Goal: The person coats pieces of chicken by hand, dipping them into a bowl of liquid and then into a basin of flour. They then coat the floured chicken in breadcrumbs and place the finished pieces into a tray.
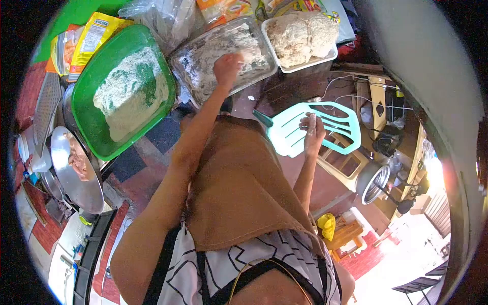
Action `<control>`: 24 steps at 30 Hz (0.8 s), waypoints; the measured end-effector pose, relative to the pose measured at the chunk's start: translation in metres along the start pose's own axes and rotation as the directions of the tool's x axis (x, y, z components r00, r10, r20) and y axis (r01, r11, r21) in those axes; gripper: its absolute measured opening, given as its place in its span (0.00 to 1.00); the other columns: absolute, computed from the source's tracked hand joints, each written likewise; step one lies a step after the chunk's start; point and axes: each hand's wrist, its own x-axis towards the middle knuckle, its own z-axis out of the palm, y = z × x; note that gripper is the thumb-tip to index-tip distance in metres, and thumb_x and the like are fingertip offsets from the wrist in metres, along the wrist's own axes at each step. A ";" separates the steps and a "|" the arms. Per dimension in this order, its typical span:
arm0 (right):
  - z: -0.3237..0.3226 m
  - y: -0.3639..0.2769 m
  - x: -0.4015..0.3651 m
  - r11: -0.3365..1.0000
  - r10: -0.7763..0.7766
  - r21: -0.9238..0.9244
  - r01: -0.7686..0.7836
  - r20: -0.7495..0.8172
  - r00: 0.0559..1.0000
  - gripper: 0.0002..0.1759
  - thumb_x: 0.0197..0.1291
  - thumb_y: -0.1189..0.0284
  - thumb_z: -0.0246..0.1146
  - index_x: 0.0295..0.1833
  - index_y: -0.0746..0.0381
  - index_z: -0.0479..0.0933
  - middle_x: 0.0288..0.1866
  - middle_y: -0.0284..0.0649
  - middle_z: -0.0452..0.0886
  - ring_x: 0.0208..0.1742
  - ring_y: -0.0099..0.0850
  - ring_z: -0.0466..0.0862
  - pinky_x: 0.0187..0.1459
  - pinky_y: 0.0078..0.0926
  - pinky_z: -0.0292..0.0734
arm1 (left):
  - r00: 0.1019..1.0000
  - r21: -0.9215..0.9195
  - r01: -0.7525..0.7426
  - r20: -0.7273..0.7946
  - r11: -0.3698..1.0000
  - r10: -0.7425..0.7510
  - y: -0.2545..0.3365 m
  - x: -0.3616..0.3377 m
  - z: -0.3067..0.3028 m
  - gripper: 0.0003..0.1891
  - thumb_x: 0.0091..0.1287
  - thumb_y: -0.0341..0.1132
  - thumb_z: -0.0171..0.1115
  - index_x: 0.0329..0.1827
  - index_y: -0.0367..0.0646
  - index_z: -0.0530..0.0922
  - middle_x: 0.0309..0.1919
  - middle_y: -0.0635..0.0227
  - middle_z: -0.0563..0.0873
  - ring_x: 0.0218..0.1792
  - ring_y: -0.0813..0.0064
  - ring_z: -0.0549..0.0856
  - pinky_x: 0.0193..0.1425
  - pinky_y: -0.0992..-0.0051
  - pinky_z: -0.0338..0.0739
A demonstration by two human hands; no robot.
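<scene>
**A:** Head view, entry by size. A brown cloth apron [239,188] fills the centre. On the counter at left is a green square plastic basin [87,131] holding pale crumbs. Beside it stands a clear rectangular glass dish [184,65] smeared with white flour. Just past that is a white rectangular tray [305,67] heaped with coated pieces. A teal slatted plastic chair [287,137] stands off the counter at right. A round metal plate [84,195] with raw pink meat sits at lower left.

**B:** Hands?

**A:** The left hand [227,66] is down in the glass dish, fingers curled into the flour. Cannot tell whether it pinches a piece. The right hand [311,133] is held apart, above the chair in this view. Its fingers are loosely together and floury, and it grips nothing.

**B:** Step in hand?

**A:** Judged to be the flour stage of breading. The work sits in the glass dish, between the crumb basin and the filled tray.

**B:** What does the next move call for?

**A:** Probably closing the fingers on whatever lies in the flour, lifting it clear of the rim and shaking off the excess. The carry should be short and low to the neighbouring container. The right hand is free to steady the dish.
</scene>
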 end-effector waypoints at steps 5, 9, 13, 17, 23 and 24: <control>0.001 0.003 -0.001 1.000 0.018 0.007 -0.018 0.034 0.999 0.21 0.70 0.59 0.53 0.44 0.69 0.77 0.29 0.37 0.79 0.29 0.23 0.78 0.31 0.20 0.74 | 0.986 0.286 0.043 -0.167 0.957 0.006 -0.022 -0.001 -0.046 0.13 0.54 0.41 0.63 0.32 0.38 0.84 0.21 0.66 0.84 0.23 0.77 0.84 0.30 0.77 0.77; 0.004 0.006 0.003 1.000 0.001 0.028 -0.003 0.066 0.998 0.22 0.70 0.58 0.52 0.44 0.69 0.77 0.29 0.37 0.79 0.30 0.23 0.78 0.32 0.21 0.74 | 0.977 0.417 0.071 -0.214 0.906 0.022 -0.041 0.011 -0.072 0.15 0.54 0.43 0.62 0.34 0.40 0.84 0.21 0.66 0.85 0.24 0.71 0.85 0.36 0.72 0.79; 0.010 -0.003 0.003 1.000 0.023 -0.014 -0.023 0.048 0.999 0.21 0.70 0.59 0.52 0.44 0.68 0.77 0.30 0.37 0.79 0.30 0.23 0.78 0.31 0.20 0.74 | 0.979 0.525 0.065 -0.197 0.848 0.047 -0.053 0.024 -0.095 0.16 0.54 0.44 0.62 0.38 0.42 0.83 0.29 0.62 0.87 0.29 0.62 0.86 0.43 0.66 0.78; 0.011 0.000 0.008 1.000 -0.007 0.006 0.006 0.080 0.997 0.19 0.70 0.60 0.52 0.44 0.68 0.77 0.30 0.37 0.80 0.30 0.23 0.78 0.31 0.19 0.73 | 0.942 0.704 -0.150 -0.111 0.694 0.316 -0.032 0.010 -0.105 0.12 0.60 0.40 0.62 0.36 0.39 0.81 0.25 0.65 0.85 0.18 0.72 0.82 0.22 0.72 0.76; 0.014 0.000 0.007 0.999 -0.037 0.001 0.037 0.094 0.995 0.19 0.70 0.60 0.52 0.44 0.68 0.77 0.29 0.37 0.80 0.30 0.22 0.78 0.31 0.18 0.73 | 0.879 0.795 -0.194 -0.119 0.575 0.462 -0.003 0.014 -0.116 0.13 0.58 0.42 0.61 0.36 0.41 0.82 0.31 0.57 0.86 0.36 0.57 0.85 0.41 0.63 0.77; 0.014 0.000 0.008 1.000 -0.028 0.007 0.027 0.094 0.995 0.19 0.70 0.60 0.52 0.44 0.67 0.77 0.29 0.37 0.79 0.30 0.22 0.78 0.32 0.19 0.73 | 0.884 0.752 -0.199 -0.139 0.629 0.446 -0.013 0.031 -0.120 0.13 0.58 0.41 0.61 0.37 0.41 0.82 0.31 0.57 0.86 0.35 0.56 0.85 0.41 0.63 0.77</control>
